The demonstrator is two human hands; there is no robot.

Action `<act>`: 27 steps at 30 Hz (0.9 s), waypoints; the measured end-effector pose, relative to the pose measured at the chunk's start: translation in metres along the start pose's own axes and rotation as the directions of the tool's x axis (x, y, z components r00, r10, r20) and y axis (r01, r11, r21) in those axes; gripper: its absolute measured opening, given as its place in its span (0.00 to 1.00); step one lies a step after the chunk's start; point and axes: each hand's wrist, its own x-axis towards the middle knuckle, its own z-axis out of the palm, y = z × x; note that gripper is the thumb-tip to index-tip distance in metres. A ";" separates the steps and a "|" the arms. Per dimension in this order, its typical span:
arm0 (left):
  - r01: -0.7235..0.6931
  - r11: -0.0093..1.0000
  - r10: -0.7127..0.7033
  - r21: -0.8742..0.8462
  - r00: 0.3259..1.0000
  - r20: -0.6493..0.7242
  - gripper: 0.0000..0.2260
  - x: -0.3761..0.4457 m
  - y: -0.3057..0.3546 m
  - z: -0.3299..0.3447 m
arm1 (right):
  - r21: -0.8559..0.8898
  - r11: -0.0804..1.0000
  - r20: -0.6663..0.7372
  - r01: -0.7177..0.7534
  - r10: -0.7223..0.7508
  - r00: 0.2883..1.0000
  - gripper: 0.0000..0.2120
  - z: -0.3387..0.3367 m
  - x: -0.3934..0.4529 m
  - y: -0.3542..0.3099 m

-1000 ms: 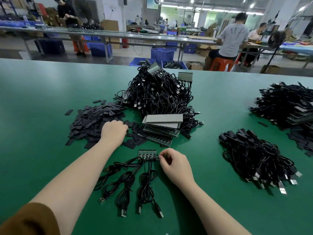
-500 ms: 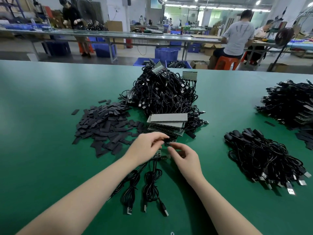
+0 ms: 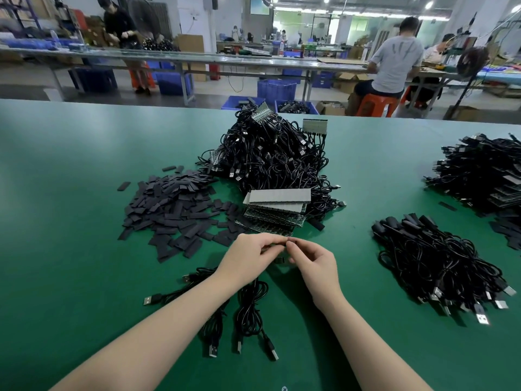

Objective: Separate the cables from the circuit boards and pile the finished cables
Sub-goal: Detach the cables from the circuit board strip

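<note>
I see two bare forearms reaching over a green desk (image 3: 70, 193), and the hands meet just above its middle. The left hand (image 3: 248, 256) curls its fingers and thumb around a small circuit board (image 3: 277, 251), most of which is hidden between the hands. The right hand (image 3: 314, 259) pinches the board's right end with curled fingertips, touching the left hand's fingers. Several coiled black cables (image 3: 248, 309) trail from under the hands toward me and lie on the desk, their metal USB plugs at the near ends.

Just beyond the hands sits a stack of circuit boards (image 3: 275, 211), the topmost showing a pale grey face. Behind that stack rises a large tangled heap of cables still on boards (image 3: 270, 156). To its left spreads a loose scatter of flat dark strips (image 3: 172, 210). To the right, well apart from the hands, lies a pile of finished cables (image 3: 439, 263) with plugs pointing toward me. Another dark heap of cables and boards (image 3: 485, 170) sits at the desk's far right edge.

In the background I see long workbenches, blue crates (image 3: 276, 88), and a seated person in a grey shirt (image 3: 394, 63).
</note>
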 end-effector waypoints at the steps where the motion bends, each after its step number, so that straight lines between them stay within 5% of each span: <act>1: 0.013 0.999 -0.012 -0.046 1.000 0.011 0.10 0.001 0.000 -0.001 | -0.001 1.000 0.007 -0.003 0.003 1.000 0.06 -0.001 0.000 0.000; 14: 0.083 0.966 -0.081 -0.246 0.997 0.016 0.11 0.003 0.000 0.000 | -0.055 0.998 0.079 0.031 -0.027 0.997 0.04 -0.004 -0.001 -0.001; 17: 0.085 0.995 -0.088 0.052 0.994 0.067 0.23 0.001 0.001 -0.002 | -0.006 1.000 -0.010 -0.011 0.011 1.000 0.04 -0.007 0.001 0.000; 20: -0.006 0.889 -0.073 0.457 0.985 0.155 0.25 -0.001 0.000 -0.004 | 0.010 1.000 -0.087 -0.025 0.026 0.996 0.03 -0.006 0.003 0.002; 23: -0.021 0.843 -0.080 0.538 0.983 0.165 0.17 -0.003 -0.004 -0.005 | -0.008 1.000 -0.111 -0.028 0.027 0.993 0.03 -0.005 0.004 0.003; 27: -0.019 0.844 0.014 0.537 1.000 0.012 0.13 -0.005 -0.004 0.000 | -0.010 1.000 -0.112 -0.021 0.020 0.993 0.03 -0.005 0.003 0.003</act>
